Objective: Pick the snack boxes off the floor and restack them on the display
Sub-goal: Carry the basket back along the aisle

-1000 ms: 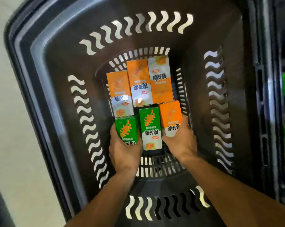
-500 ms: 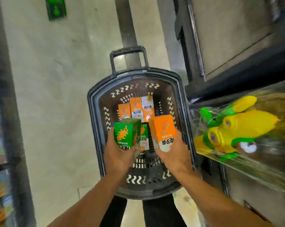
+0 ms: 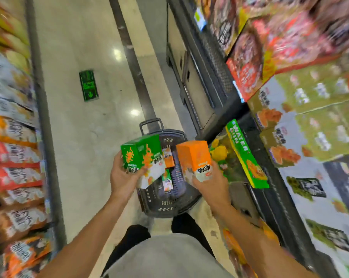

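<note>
The rectangular cardboard snack box in the left hand (image 3: 138, 155) is green with an orange figure and a white lower part. The rectangular cardboard box in the right hand (image 3: 195, 159) is orange above, white below with dark characters. The dark grey plastic shopping basket (image 3: 186, 199) has pale wavy slots. The polished stone floor (image 3: 85, 125) is beige with a dark stripe.

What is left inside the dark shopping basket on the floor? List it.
Inside the shopping basket: one orange snack box near the far end and one green snack box in the middle. The held green box and orange box cover the rest.
</note>
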### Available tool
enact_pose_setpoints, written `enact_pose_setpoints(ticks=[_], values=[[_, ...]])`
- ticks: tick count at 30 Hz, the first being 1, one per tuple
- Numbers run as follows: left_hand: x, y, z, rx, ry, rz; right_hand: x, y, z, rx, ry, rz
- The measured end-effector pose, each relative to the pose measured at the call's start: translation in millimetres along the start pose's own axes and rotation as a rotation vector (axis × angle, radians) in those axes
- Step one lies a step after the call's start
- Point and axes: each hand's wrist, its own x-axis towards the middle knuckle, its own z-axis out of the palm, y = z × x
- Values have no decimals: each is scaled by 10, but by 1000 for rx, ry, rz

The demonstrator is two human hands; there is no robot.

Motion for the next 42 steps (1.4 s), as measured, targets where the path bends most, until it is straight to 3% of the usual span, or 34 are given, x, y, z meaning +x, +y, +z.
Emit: enact_pose_setpoints(ticks=[13,27,32,42], values=[[-472,631,-581,-62,-427,144,-1796,-70,-295,176,319,21],[-2196,952,328,35,-1002,333,-3854,978,-1232,397,776,96],[-3339,810,684,34,-1065,313,-4706,1627,-1580,465,907,139],[-4733,508,1155,139,-1136,497,-5824,2632,-2145,508,1017,225]])
